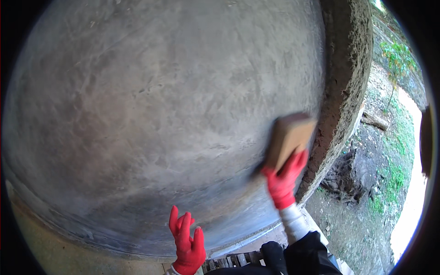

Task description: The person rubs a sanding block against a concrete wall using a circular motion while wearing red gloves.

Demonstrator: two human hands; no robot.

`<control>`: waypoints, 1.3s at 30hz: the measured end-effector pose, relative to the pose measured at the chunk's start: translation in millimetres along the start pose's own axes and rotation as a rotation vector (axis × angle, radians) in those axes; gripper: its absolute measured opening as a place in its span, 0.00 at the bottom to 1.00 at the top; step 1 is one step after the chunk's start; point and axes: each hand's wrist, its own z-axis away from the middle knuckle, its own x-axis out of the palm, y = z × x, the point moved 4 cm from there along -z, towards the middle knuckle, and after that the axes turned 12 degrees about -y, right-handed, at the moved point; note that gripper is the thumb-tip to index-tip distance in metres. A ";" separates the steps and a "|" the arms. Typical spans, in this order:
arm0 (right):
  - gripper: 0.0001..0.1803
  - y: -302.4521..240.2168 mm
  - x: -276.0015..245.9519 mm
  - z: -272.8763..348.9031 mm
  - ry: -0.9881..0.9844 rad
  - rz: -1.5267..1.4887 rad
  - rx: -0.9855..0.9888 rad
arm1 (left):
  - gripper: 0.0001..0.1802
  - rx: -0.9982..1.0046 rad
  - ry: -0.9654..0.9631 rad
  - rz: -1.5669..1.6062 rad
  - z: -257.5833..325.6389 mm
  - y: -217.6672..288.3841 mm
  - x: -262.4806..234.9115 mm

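Note:
A smooth grey plastered wall (174, 101) fills most of the head view. Against its right part, close to the corner, my right hand (283, 183) in a red glove grips a brown wooden block, likely a float (293, 135), slightly blurred by motion. The fingers are closed around its lower end. Lower down and to the left, my left hand (188, 243), also red-gloved, is held up before the wall with its fingers spread and nothing in them. Whether its fingertips touch the wall I cannot tell.
A rough, unfinished wall edge (341, 96) runs down the right side. Beyond it lie sloping ground with grass (396, 178), a dark stump-like lump (350, 176) and a short log (375, 121). Wooden slats (236, 260) show below, beside a tan floor (59, 238).

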 end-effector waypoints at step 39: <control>0.39 -11.6 43.3 125.0 -0.259 -0.129 -0.443 | 0.25 -0.039 0.041 0.130 10.2 31.2 -15.2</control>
